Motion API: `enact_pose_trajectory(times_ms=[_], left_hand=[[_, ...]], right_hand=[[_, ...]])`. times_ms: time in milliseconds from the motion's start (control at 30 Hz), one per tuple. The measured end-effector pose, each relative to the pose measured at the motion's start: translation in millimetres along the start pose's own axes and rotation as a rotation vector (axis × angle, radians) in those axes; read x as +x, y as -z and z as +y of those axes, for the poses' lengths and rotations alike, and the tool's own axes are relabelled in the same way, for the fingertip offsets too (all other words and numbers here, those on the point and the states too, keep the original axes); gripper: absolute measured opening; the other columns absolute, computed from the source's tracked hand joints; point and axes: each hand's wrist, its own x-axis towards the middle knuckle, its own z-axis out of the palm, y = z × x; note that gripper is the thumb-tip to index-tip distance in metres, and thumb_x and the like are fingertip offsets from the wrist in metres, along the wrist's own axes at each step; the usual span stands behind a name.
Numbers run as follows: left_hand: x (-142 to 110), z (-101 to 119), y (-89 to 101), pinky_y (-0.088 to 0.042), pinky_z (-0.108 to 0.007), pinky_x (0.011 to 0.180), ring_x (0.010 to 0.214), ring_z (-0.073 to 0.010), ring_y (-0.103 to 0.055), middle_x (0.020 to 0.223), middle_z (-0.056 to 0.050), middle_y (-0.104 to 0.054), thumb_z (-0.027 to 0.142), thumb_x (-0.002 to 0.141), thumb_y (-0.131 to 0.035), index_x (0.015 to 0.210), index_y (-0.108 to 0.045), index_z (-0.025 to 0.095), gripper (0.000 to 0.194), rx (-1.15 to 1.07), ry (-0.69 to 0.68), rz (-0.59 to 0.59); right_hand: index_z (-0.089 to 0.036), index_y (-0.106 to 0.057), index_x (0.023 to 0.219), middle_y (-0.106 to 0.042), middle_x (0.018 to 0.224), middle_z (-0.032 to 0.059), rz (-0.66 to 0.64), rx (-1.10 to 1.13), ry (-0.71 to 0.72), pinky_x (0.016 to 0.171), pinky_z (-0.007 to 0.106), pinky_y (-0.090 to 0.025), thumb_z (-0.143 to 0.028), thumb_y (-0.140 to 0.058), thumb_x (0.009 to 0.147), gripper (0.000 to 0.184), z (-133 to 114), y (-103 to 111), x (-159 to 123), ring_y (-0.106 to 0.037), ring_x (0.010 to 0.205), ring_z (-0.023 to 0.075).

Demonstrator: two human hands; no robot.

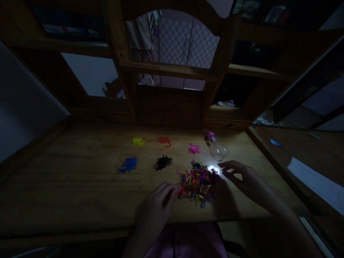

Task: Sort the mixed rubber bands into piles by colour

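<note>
A heap of small looped pieces in mixed colours (199, 184), which look like rubber bands, lies on the wooden desk near its front edge. My left hand (158, 200) is at the heap's left side, thumb and index finger pinched together at reddish pieces; what sits between the fingertips is too dim to make out. Just right of the heap, my right hand (242, 175) hovers with thumb and fingers apart, holding nothing visible. Sorted by colour, smaller piles lie farther back: yellow (138, 142), red (164, 141), pink (194, 148), blue (129, 164) and black (162, 162).
A clear bottle with a pink cap (218, 147) lies behind the heap, near my right hand. A bright light spot falls beside the heap; the room is dark. Wooden shelving with a mirror (174, 43) rises at the back. White paper (317, 182) lies at right.
</note>
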Motion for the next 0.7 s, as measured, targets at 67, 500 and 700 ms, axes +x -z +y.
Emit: enact_pose_trajectory(times_ms=[67, 500, 700], left_hand=[[1, -2, 1.5, -0.049, -0.024, 0.077, 0.088, -0.0174, -0.067, 0.094, -0.001, -0.071, 0.034, 0.096, -0.048, 0.09, -0.067, 0.026, 0.022, -0.03, 0.007, -0.02], [3, -6, 3.2, -0.049, -0.024, 0.076, 0.085, -0.017, -0.066, 0.091, 0.0, -0.07, 0.038, 0.096, -0.048, 0.089, -0.066, 0.026, 0.024, -0.058, 0.02, -0.063], [2, -7, 2.9, -0.048, -0.024, 0.078, 0.087, -0.0169, -0.066, 0.092, 0.001, -0.07, 0.039, 0.096, -0.048, 0.089, -0.066, 0.026, 0.023, -0.057, 0.038, -0.06]], right_hand=[[-0.024, -0.067, 0.112, -0.07, 0.106, 0.0095, -0.011, 0.012, -0.017, 0.071, 0.035, -0.058, -0.023, -0.055, 0.087, 0.027, 14, -7, -15, -0.068, 0.084, 0.0215], [-0.026, -0.064, 0.122, -0.064, 0.114, 0.0103, 0.123, -0.014, -0.009, 0.075, 0.034, -0.055, -0.018, -0.05, 0.091, 0.035, 7, -21, -16, -0.066, 0.09, 0.021], [-0.027, -0.069, 0.115, -0.065, 0.11, 0.0082, -0.058, -0.118, 0.126, 0.078, 0.033, -0.054, -0.011, -0.052, 0.087, 0.036, 12, -28, 4, -0.066, 0.089, 0.0201]])
